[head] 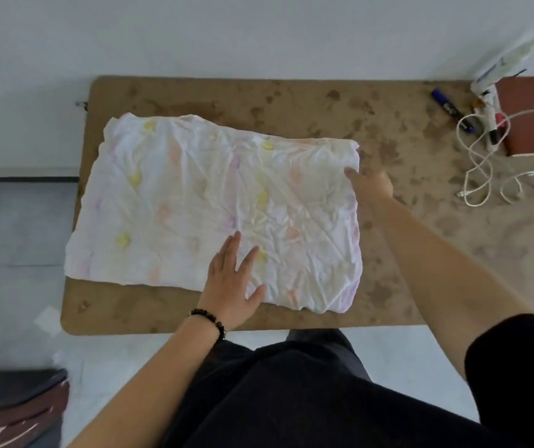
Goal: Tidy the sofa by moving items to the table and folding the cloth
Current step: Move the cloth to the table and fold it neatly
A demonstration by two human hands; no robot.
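Two bare hands on a wrinkled white cloth with pale yellow, pink and orange blotches [214, 208], spread at mid-frame on the mottled brown table [291, 95].

Head view: the left hand [231, 286], beaded bracelet [209, 321] at its wrist, lies flat with fingers splayed on the cloth's lower edge, gripping nothing. The right hand [372, 184], arm outstretched, pinches the cloth's right edge. Upper right: a blue marker [449, 110], white cable [479, 163] and reddish-brown box [530, 114]; the marker's label is unreadable.

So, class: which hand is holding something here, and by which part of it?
The right hand pinches the cloth at its far right corner; the left hand only presses flat on it.
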